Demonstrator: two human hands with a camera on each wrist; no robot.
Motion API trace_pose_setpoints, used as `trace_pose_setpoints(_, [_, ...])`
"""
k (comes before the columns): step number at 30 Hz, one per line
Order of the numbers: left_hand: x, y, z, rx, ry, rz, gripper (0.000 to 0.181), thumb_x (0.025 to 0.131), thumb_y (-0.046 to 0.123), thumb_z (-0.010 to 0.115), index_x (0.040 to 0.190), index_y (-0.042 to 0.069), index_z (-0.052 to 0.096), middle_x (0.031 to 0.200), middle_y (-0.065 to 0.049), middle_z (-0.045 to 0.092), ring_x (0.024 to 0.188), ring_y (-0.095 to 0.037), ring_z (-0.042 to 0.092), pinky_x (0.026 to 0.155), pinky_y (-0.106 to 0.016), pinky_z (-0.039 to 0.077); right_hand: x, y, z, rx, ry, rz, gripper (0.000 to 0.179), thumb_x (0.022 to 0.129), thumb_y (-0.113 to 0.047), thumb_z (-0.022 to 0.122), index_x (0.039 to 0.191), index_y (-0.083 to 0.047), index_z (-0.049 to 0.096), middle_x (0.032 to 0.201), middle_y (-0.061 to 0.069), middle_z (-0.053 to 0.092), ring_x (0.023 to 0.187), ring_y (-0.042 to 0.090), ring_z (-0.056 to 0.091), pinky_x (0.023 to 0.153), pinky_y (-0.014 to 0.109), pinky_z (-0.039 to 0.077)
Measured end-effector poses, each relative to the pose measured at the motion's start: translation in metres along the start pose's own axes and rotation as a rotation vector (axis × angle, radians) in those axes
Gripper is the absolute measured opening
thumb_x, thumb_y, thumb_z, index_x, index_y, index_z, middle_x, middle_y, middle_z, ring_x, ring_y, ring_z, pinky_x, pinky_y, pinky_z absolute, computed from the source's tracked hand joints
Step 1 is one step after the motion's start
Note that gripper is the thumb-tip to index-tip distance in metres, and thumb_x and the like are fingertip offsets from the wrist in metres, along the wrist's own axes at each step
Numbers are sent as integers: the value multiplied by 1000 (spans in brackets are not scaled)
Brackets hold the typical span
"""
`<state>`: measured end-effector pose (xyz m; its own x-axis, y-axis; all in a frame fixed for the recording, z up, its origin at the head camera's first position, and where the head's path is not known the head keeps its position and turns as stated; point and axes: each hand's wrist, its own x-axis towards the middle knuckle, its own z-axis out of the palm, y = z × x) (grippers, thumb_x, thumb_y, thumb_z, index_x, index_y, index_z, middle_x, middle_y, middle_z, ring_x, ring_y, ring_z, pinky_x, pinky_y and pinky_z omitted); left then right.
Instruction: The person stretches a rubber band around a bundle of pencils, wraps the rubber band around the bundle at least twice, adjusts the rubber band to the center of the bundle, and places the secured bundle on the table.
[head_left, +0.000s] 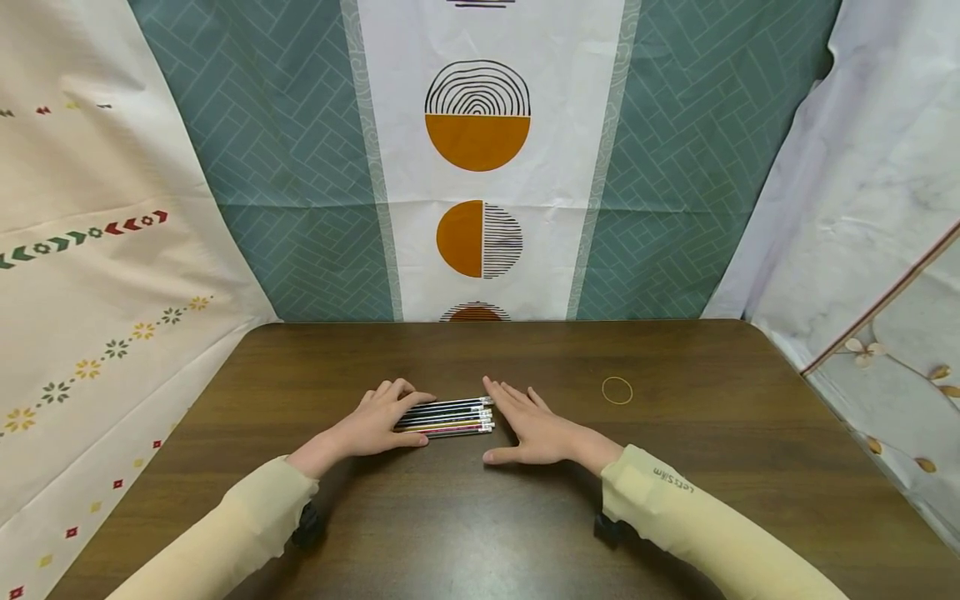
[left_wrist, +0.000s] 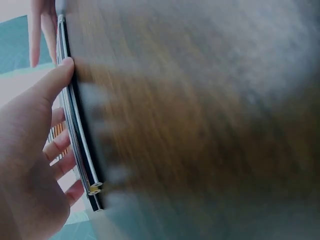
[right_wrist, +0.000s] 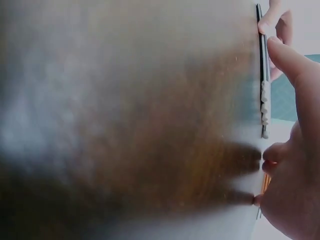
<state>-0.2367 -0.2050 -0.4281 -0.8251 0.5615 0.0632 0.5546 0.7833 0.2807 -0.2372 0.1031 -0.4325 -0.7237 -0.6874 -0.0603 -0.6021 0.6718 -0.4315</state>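
Observation:
A row of several pencils (head_left: 453, 415) lies side by side on the brown table, their white eraser ends to the right. My left hand (head_left: 378, 421) grips the row near its left end, thumb along the near side and fingers curled on the far side. In the left wrist view, the thumb touches the pencils (left_wrist: 80, 135) and the fingers show behind them. At the eraser ends, my right hand (head_left: 536, 429) is spread with extended fingers and thumb apart. The right wrist view shows the erasers (right_wrist: 264, 102) beside that hand; whether it touches them I cannot tell.
A thin yellow ring, like a rubber band (head_left: 617, 390), lies on the table (head_left: 450, 517) to the right of my right hand. Patterned cloth (head_left: 300, 167) hangs behind the table's far edge, with pale cloths at both sides.

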Motion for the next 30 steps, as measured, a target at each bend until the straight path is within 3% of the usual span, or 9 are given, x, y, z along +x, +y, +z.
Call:
trace_pose_setpoints(6, [-7, -2, 3, -98, 81, -91, 87, 79, 51, 79, 151, 21, 39, 133, -8, 51, 117, -29, 44, 95, -60, 29, 0, -7, 5, 101, 13, 20, 108, 90, -58, 62, 159, -8, -6, 168, 9, 0, 156, 32, 5, 120, 64, -1])
trace_pose_setpoints(11, [-14, -8, 8, -201, 147, -118, 105, 73, 48, 84, 155, 18, 27, 142, -11, 49, 126, -34, 43, 96, -65, 30, -1, -13, 10, 177, 66, 64, 109, 90, -53, 65, 158, -4, -5, 168, 12, -1, 156, 31, 6, 120, 63, -3])
trace_pose_setpoints(19, [-19, -8, 15, -359, 196, -68, 109, 73, 33, 88, 157, 12, 21, 153, -17, 41, 141, -42, 33, 109, -67, 23, 0, -22, 21, 198, 141, 131, 111, 88, -51, 68, 158, -3, -4, 167, 14, 6, 155, 31, 11, 122, 59, -1])
trace_pose_setpoints(30, [-16, -5, 23, -445, 248, -116, 108, 75, 24, 86, 156, 8, 18, 153, -20, 40, 143, -44, 27, 111, -66, 18, 3, -33, 30, 132, 160, 141, 108, 89, -52, 66, 158, -2, -2, 167, 15, 3, 155, 32, 8, 123, 56, 3])
